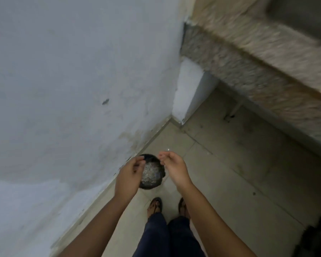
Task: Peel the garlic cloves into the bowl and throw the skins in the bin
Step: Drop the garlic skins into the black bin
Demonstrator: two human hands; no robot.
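Note:
A small black bin (160,170) stands on the floor against the wall, with pale, papery garlic skins (151,172) heaped inside it. Both my hands hover above it. My left hand (129,176) is over the bin's left rim, fingers loosely curled, and I see nothing in them. My right hand (173,168) is over the right rim with its fingertips bent inward; whether it pinches any skin is too blurred to tell. No bowl or garlic cloves are in view.
A pale blue wall (72,89) fills the left. A granite counter (258,71) with a sink (304,15) runs along the upper right, open space beneath it. My sandalled feet (156,205) stand on the tiled floor (239,173). A dark object (319,236) lies at the lower right.

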